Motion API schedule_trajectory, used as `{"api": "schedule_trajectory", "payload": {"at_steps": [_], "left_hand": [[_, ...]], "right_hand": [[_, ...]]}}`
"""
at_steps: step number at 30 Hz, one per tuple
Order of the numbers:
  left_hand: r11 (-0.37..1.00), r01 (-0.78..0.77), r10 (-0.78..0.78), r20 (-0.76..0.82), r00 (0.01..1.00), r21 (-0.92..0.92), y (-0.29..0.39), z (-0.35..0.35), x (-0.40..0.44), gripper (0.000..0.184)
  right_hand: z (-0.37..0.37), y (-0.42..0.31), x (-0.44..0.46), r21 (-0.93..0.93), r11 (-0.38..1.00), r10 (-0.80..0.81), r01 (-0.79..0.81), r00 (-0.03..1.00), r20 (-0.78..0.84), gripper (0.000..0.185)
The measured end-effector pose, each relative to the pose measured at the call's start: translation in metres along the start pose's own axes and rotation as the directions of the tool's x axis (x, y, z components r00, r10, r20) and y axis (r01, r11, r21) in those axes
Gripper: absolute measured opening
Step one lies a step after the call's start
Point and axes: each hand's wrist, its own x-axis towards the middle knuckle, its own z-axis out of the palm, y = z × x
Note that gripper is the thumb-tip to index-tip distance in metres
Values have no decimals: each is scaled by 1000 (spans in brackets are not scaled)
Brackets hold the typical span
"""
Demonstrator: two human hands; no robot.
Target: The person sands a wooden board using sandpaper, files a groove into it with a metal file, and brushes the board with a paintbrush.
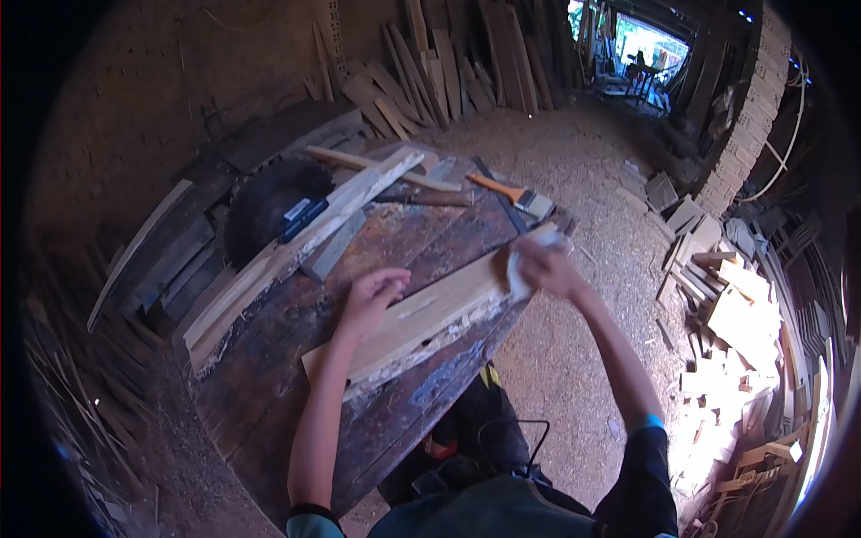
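Observation:
A pale wooden board (430, 316) with a rough, whitish front edge lies across the dark, stained worktable (269, 421). My right hand (547, 269) is at the board's far right end, pressing a whitish cloth or sheet (517, 276) on it; the fingers are blurred. Over the board's left part, near its back edge, is my left hand (377, 300), its fingers curled loosely with the thumb near them. Nothing shows between those fingers, and contact with the board is unclear.
Behind the board lie a paintbrush (516, 193) with an orange handle, a hammer-like tool (421, 195), a long rough plank (296, 251) and a small dark block (302, 218). Planks (430, 72) lean on the back wall. Wood offcuts (735, 305) are piled at right.

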Motion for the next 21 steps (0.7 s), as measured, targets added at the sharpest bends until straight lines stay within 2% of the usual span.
{"api": "schedule_trajectory", "payload": {"at_steps": [1, 2, 3, 4, 5, 6, 8, 9, 10, 12, 13, 14, 16, 17, 18, 19, 20, 21], "left_hand": [[999, -1, 0, -17, 1000, -44, -1, 1, -2, 22], [999, -28, 27, -28, 999, -17, -1, 3, -4, 19], [1000, -23, 23, -28, 999, 17, 0, 6, -5, 19], [998, -20, 21, -30, 999, 55, 1, 6, -6, 20], [996, -14, 17, -37, 999, 92, 2, 5, -6, 20], [997, -42, 45, -38, 998, 70, -4, 2, -4, 20], [1000, -26, 26, -37, 999, -3, -2, 1, -5, 19], [999, -24, 23, -29, 999, -41, -1, 2, -3, 19], [999, -30, 29, -34, 999, -30, -1, 3, -4, 18], [999, -21, 22, -35, 999, 39, -3, 4, -5, 19], [997, -16, 19, -42, 999, 73, 0, 5, -5, 19], [994, -14, 20, -54, 998, 107, 2, 8, -7, 19], [979, -69, 80, -52, 995, 191, -1, 12, -9, 18], [966, -105, 118, -44, 992, 235, 0, 14, -8, 18], [944, -107, 118, -18, 993, 314, 2, 16, -10, 18], [912, -114, 123, 4, 992, 395, 7, 18, -14, 17], [871, -125, 130, 22, 991, 475, 12, 17, -13, 17], [873, -127, 131, 24, 991, 472, 13, 14, -9, 17]], "right_hand": [[-1, 1, -3, 62, 994, 94, -94, 996, 7, 50], [9, -7, -5, -142, 971, 172, -194, 973, -153, 49], [2, -28, -12, -172, 971, 169, -169, 985, -14, 52], [11, -33, -21, -166, 985, -46, 44, 999, -9, 52], [18, -36, -27, -158, 953, -261, 258, 965, -1, 53], [11, -35, -24, -153, 948, -275, 280, 960, 56, 53], [14, -7, 0, -209, 976, 44, -66, 993, -108, 53], [10, -7, 3, -221, 944, 203, -246, 958, -201, 52], [14, -15, 5, -252, 922, 255, -295, 950, -179, 55], [18, -32, -12, -154, 988, -13, 19, 999, 43, 60], [24, -35, -20, -248, 911, -332, 329, 943, 31, 62], [17, -32, -17, -221, 916, -330, 334, 942, 58, 62], [16, -6, 4, -260, 965, 15, -40, 995, -100, 63], [16, 3, 10, -258, 938, 186, -232, 964, -190, 63], [20, -8, 8, -264, 921, 221, -287, 942, -253, 63], [13, -14, 5, -237, 960, 135, -151, 987, -82, 60], [17, -10, -4, -215, 970, -132, 113, 988, -74, 58], [20, -1, -10, -194, 907, -393, 374, 917, -66, 57]]}}
